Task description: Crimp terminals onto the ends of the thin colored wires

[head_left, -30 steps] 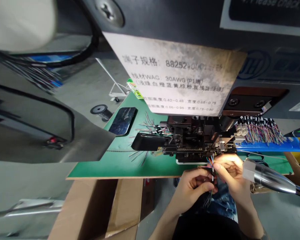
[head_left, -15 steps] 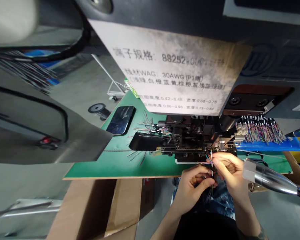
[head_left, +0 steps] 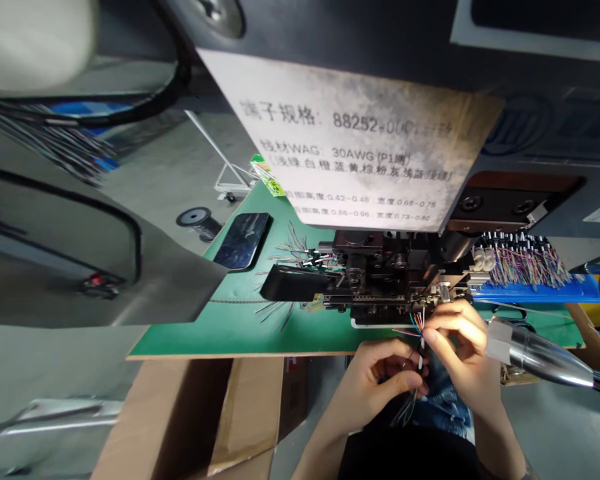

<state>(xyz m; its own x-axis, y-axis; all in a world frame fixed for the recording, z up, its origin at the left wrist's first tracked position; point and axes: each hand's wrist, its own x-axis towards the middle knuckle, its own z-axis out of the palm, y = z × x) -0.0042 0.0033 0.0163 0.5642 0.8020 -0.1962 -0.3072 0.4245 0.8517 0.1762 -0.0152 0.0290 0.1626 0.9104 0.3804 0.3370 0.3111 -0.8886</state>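
Between my hands is a wire bundle [head_left: 421,353] with a white and black sleeve and thin coloured strands fanned out at its upper end. My left hand [head_left: 387,383] is closed on the sleeved lower part, with dark strands hanging below it. Thumb and fingertips of my right hand [head_left: 457,343] pinch the coloured strands near the top of the sleeve. Just beyond the strand tips sits the working area of a dark crimping machine [head_left: 380,273], above the green table [head_left: 320,337]. A chain-like terminal strip runs into the machine from the left.
A labelled machine housing [head_left: 355,140] fills the upper view. A smartphone [head_left: 243,241] and loose wires lie on the table's left. Many wire bundles [head_left: 523,260] rest in a blue tray at right. A metal lamp-like nozzle [head_left: 540,353] juts in beside my right hand. Cardboard boxes [head_left: 250,407] stand below.
Both hands have drawn the bundle slightly down, toward my body and away from the machine. The strands at its upper end show more plainly. The view has shifted a little.
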